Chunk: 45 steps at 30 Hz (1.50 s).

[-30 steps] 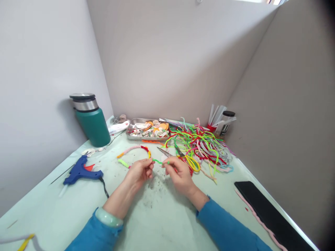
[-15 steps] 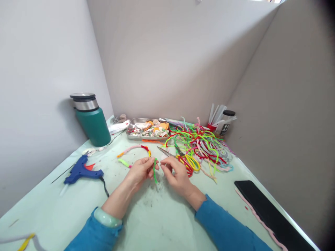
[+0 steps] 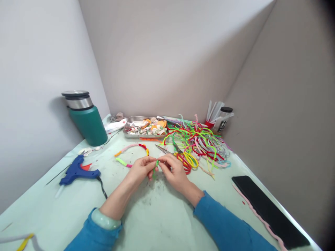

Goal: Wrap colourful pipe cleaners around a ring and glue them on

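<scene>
My left hand (image 3: 141, 168) and my right hand (image 3: 174, 171) meet over the middle of the table, both pinching a short green pipe cleaner (image 3: 155, 167) that hangs folded between the fingertips. Just behind the hands lies a curved multicoloured pipe-cleaner piece (image 3: 132, 147) in pink, red, yellow and orange, with a green and pink bit (image 3: 123, 162) beside it. Red-handled scissors (image 3: 178, 158) lie to the right of my fingers, blades pointing left.
A tangle of coloured pipe cleaners (image 3: 201, 144) fills the back right. A metal tray (image 3: 131, 122) of small pieces, a green flask (image 3: 86, 120), a blue glue gun (image 3: 77, 170), a cup of sticks (image 3: 213, 116) and a black phone (image 3: 269, 212) stand around.
The green pipe cleaner was stretched level between my hands, then folded downward. My hands have come closer together, fingertips now almost touching. The view shifted slightly.
</scene>
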{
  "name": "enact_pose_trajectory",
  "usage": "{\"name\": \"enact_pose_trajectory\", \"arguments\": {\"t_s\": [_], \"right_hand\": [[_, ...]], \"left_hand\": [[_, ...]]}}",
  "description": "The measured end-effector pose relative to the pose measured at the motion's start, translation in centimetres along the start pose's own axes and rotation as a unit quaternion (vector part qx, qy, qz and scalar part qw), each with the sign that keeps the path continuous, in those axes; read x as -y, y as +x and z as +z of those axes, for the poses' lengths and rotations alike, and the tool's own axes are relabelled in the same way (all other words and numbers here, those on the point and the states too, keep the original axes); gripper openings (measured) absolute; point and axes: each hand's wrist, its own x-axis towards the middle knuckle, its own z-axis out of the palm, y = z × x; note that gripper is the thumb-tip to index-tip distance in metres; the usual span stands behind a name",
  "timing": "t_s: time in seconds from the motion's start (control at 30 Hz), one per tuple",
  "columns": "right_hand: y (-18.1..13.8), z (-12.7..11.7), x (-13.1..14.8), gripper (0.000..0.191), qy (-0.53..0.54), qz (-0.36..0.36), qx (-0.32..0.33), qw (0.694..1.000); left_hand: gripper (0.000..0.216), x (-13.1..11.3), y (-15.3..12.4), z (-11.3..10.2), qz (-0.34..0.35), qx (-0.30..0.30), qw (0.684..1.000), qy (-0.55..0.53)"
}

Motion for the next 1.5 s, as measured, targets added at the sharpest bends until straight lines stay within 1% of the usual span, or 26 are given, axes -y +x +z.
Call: {"name": "enact_pose_trajectory", "arguments": {"t_s": [0.17,0.3,0.37,0.43,0.53,0.6,0.63,0.67,0.73,0.77,0.83,0.87,0.9,0.93,0.97,1.0,1.03,1.07,1.1,1.13,1.17,1.23,1.3,1.4,1.47,1.5], "right_hand": [[-0.1,0.1,0.2,0.014,0.017,-0.004,0.026,1.0],[-0.1,0.3,0.0,0.011,0.05,0.04,0.017,0.998],[0.0,0.4,-0.3,0.01,0.087,0.083,0.001,0.993],[0.1,0.6,-0.8,0.01,0.135,0.133,-0.021,0.982],[0.4,0.8,-1.6,0.013,0.2,0.191,-0.043,0.96],[0.5,0.8,-2.0,0.014,0.21,0.205,-0.051,0.955],[0.5,0.7,-2.1,0.014,0.199,0.203,-0.053,0.957],[0.6,0.5,-2.1,0.013,0.181,0.196,-0.055,0.962],[0.6,0.1,-2.1,0.011,0.12,0.165,-0.054,0.977],[0.6,-0.1,-2.0,0.01,0.08,0.138,-0.053,0.986],[0.6,-0.5,-1.7,0.008,-0.003,0.074,-0.049,0.996],[0.6,-0.7,-1.6,0.008,-0.037,0.046,-0.048,0.997],[0.6,-0.8,-1.5,0.007,-0.061,0.027,-0.048,0.997],[0.6,-0.8,-1.4,0.007,-0.077,0.017,-0.049,0.996],[0.6,-0.8,-1.4,0.007,-0.087,0.017,-0.051,0.995],[0.6,-0.8,-1.4,0.007,-0.094,0.021,-0.053,0.994],[0.6,-0.7,-1.4,0.006,-0.101,0.026,-0.055,0.993],[0.6,-0.7,-1.5,0.006,-0.107,0.028,-0.056,0.992],[0.5,-0.6,-1.5,0.006,-0.112,0.029,-0.054,0.992],[0.5,-0.5,-1.5,0.006,-0.116,0.027,-0.05,0.992],[0.4,-0.4,-1.4,0.006,-0.121,0.023,-0.043,0.991],[0.3,-0.2,-1.3,0.005,-0.135,0.012,-0.023,0.991],[0.1,0.0,-1.1,0.005,-0.158,0.002,-0.002,0.987],[0.1,0.0,-0.9,0.006,-0.22,-0.019,0.027,0.975],[0.2,-0.1,-0.9,0.006,-0.278,-0.037,0.04,0.959],[0.3,-0.2,-0.9,0.007,-0.303,-0.045,0.045,0.951]], "left_hand": [[0.031,0.2,-0.1,0.1,0.005,0.003,1.0,-0.006],[0.032,0.1,-0.1,0.4,0.005,-0.015,0.999,0.032],[0.03,-0.1,-0.1,0.5,0.01,-0.022,0.996,0.085],[0.028,-0.2,-0.2,0.5,0.029,-0.024,0.987,0.156],[0.025,-0.2,-0.2,0.4,0.075,-0.046,0.955,0.283],[0.027,-0.3,-0.3,0.3,0.079,-0.058,0.942,0.322],[0.027,-0.4,-0.4,0.3,0.062,-0.054,0.946,0.313],[0.027,-0.5,-0.5,0.2,0.035,-0.041,0.958,0.283],[0.029,-0.7,-0.7,0.1,-0.03,0.011,0.984,0.177],[0.03,-0.8,-0.8,0.0,-0.055,0.043,0.99,0.119],[0.029,-1.0,-0.9,-0.1,-0.077,0.101,0.991,0.033],[0.029,-1.0,-1.0,-0.1,-0.077,0.119,0.99,0.017],[0.029,-1.1,-1.0,-0.2,-0.073,0.125,0.989,0.025],[0.031,-1.1,-1.0,-0.2,-0.064,0.117,0.99,0.056],[0.032,-1.1,-0.9,-0.3,-0.046,0.091,0.989,0.107],[0.032,-1.1,-0.9,-0.3,-0.016,0.048,0.984,0.171],[0.031,-1.1,-0.8,-0.3,0.025,-0.005,0.971,0.238],[0.029,-1.0,-0.8,-0.3,0.075,-0.058,0.949,0.299],[0.027,-1.0,-0.7,-0.3,0.126,-0.1,0.922,0.352],[0.026,-0.9,-0.8,-0.2,0.173,-0.126,0.894,0.394],[0.025,-0.9,-0.8,-0.2,0.211,-0.134,0.868,0.429],[0.02,-0.7,-0.9,-0.1,0.253,-0.123,0.827,0.487],[0.018,-0.6,-1.0,0.0,0.262,-0.112,0.798,0.531],[0.022,-0.4,-1.1,0.1,0.247,-0.115,0.77,0.577],[0.024,-0.4,-1.2,0.2,0.233,-0.121,0.754,0.602],[0.024,-0.5,-1.2,0.3,0.221,-0.123,0.754,0.607]]}}
